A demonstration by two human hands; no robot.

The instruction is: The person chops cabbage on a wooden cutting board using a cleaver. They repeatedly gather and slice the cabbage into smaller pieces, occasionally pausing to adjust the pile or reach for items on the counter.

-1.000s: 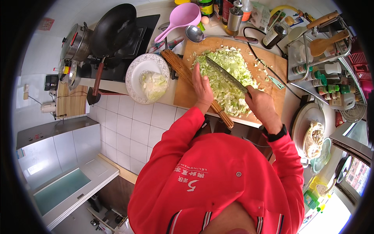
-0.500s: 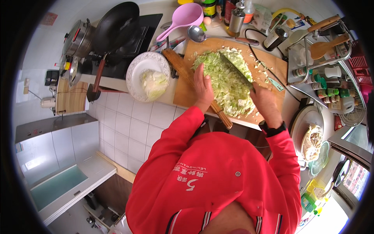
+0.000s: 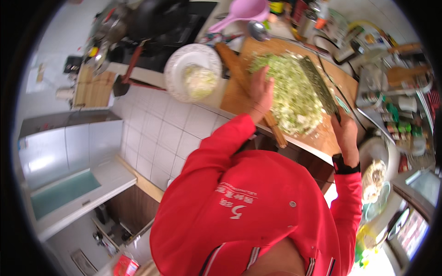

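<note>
As we look down through the head view, our right hand is closed around the handle of a broad knife, its fingers wrapped with no gap showing. Beyond that grip, the blade slants away and to the left, lying along the right side of a spread heap of chopped cabbage; whether its edge touches the wooden board beneath, we cannot tell through the blur. A dark wristband sits just behind the gripping hand.

To the left of the grip, across the cabbage, our left hand is open, fingers extended and holding nothing that we can make out. It lies at the heap's left edge, over a long brown bundle of sticks; whether it presses on them, we cannot tell.

Farther left of both hands, a white plate bears a pale piece of cabbage. Ahead of the grip and to its left lie a metal ladle and a pink dipper; to its right stand small jars.
</note>
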